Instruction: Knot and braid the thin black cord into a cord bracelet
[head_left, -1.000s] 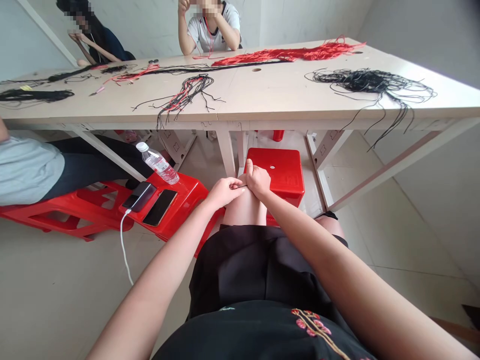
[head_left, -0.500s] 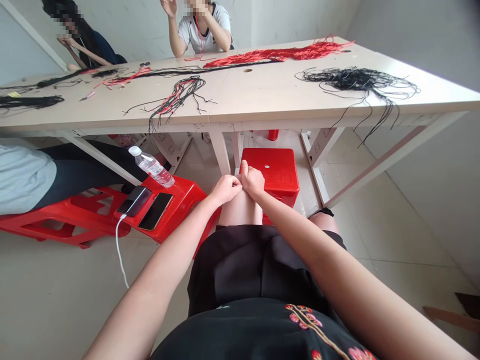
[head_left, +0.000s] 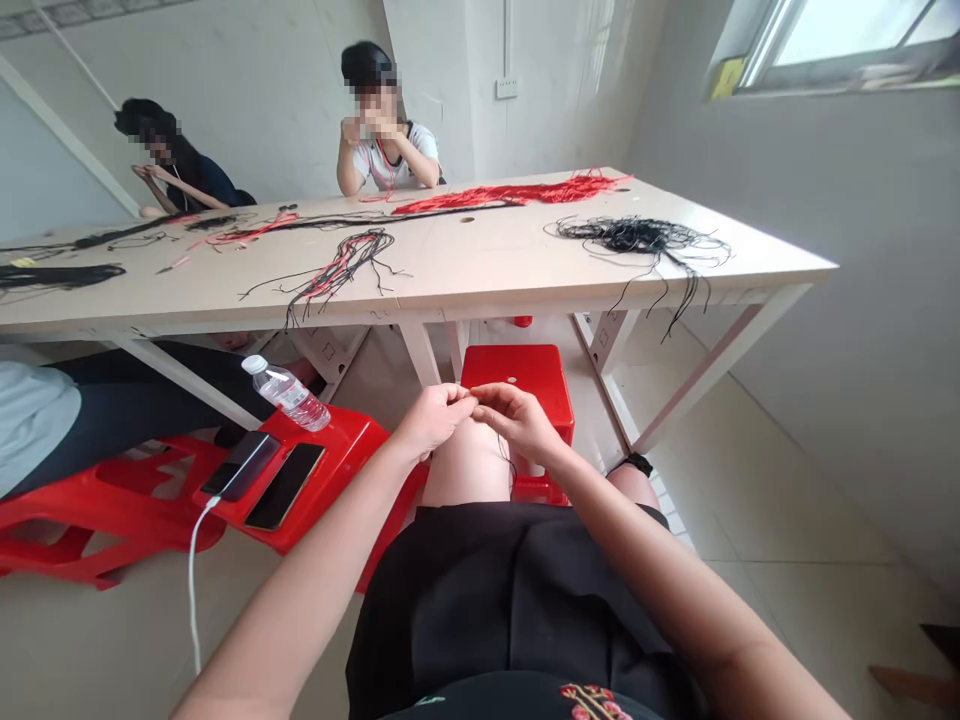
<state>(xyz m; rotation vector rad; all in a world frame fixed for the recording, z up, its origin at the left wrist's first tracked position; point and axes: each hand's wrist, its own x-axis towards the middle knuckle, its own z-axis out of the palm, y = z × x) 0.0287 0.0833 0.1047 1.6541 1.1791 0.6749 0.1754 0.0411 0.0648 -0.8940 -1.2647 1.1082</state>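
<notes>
My left hand (head_left: 429, 421) and my right hand (head_left: 516, 420) meet above my bare knee (head_left: 469, 468), fingertips pinched together. Between them runs a thin black cord (head_left: 505, 456), which hangs down past my right palm. The part inside my fingers is hidden. On the table (head_left: 457, 275) lie a long red cord bundle (head_left: 510, 197), a tangled black cord bunch (head_left: 634, 236) and a mixed red and black bunch (head_left: 341, 266), all out of reach of my hands.
A red stool (head_left: 517, 380) stands beyond my knee. To the left, a red stool (head_left: 330, 450) holds a water bottle (head_left: 286, 394) and several phones, one with a white cable. Co-workers (head_left: 386, 150) sit across the table; a seated person's sleeve (head_left: 30, 425) shows at left.
My view has tilted upward, showing more wall and a window. My right hand has turned and reached toward my left, and their fingertips now pinch together.
</notes>
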